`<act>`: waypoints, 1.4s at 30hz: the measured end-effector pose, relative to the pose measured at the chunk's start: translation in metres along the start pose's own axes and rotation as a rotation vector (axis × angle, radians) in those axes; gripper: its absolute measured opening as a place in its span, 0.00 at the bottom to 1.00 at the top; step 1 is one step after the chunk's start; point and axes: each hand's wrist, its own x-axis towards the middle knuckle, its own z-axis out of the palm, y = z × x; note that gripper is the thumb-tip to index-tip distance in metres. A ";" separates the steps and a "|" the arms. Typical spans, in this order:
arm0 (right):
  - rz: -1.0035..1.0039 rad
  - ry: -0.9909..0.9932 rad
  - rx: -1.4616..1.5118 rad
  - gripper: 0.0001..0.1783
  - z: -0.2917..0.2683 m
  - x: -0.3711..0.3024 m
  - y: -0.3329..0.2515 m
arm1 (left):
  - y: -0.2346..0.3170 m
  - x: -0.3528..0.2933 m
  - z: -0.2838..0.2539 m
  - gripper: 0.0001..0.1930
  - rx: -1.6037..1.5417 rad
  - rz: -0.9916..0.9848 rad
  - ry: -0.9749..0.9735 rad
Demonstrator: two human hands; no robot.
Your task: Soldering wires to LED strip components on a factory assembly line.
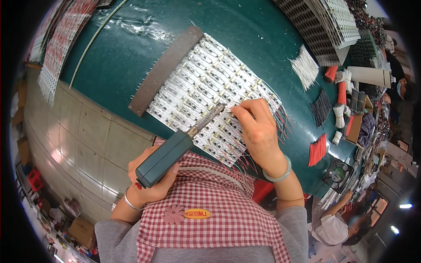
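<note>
A green soldering gun [164, 158] is wrapped in the fingers of my left hand [151, 171]. Its metal barrel slants up and right, and the tip lies over a white panel of small circuit boards [193, 79]. Close to that tip, my right hand [258, 125] is closed in a pinch above the panel; what sits between its fingertips is too small to make out. Red and dark wires [283, 122] stick out along the panel's right and lower edges. A brown bar [166, 70] lies along the panel's left edge.
On the green table [245, 26], bundles of white wires [305, 68], black wires [321, 107] and red wires [317, 150] lie to the right. A small black fan [337, 174] stands at the near right. Stacked panels [315, 26] rise at the back right. A co-worker [333, 228] sits at lower right.
</note>
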 end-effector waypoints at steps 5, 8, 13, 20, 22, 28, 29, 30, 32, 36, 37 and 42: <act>0.005 0.041 0.007 0.18 -0.003 0.000 -0.005 | -0.006 -0.006 0.001 0.17 -0.039 -0.012 0.026; 0.010 0.082 -0.002 0.19 -0.009 -0.001 -0.012 | -0.009 -0.010 0.000 0.17 -0.063 -0.033 0.036; 0.002 0.083 0.067 0.20 0.002 -0.004 -0.015 | -0.006 -0.007 -0.005 0.17 -0.027 -0.005 0.005; 0.000 0.075 0.063 0.20 0.008 -0.008 -0.013 | 0.000 -0.008 -0.008 0.16 0.012 -0.050 -0.027; 0.004 0.069 0.039 0.20 0.008 -0.008 -0.013 | 0.002 -0.006 -0.008 0.15 0.008 -0.071 -0.038; 0.006 0.059 0.003 0.19 0.008 -0.009 -0.014 | 0.004 -0.007 -0.008 0.15 -0.022 -0.092 -0.055; 0.001 0.060 0.001 0.19 0.008 -0.009 -0.014 | 0.004 -0.007 -0.008 0.15 -0.025 -0.094 -0.054; -0.003 0.057 -0.008 0.19 0.007 -0.009 -0.015 | 0.003 -0.007 -0.008 0.15 -0.029 -0.096 -0.053; -0.012 0.050 -0.025 0.18 0.007 -0.008 -0.015 | 0.004 -0.007 -0.008 0.16 -0.029 -0.104 -0.054; -0.030 0.038 -0.058 0.18 0.005 -0.008 -0.016 | 0.004 -0.008 -0.008 0.15 -0.016 -0.109 -0.054; -0.031 0.037 -0.062 0.17 0.005 -0.009 -0.016 | 0.003 -0.008 -0.008 0.15 -0.013 -0.105 -0.052; -0.035 0.024 -0.062 0.15 0.007 -0.008 -0.014 | 0.003 -0.006 -0.007 0.15 0.014 -0.048 -0.047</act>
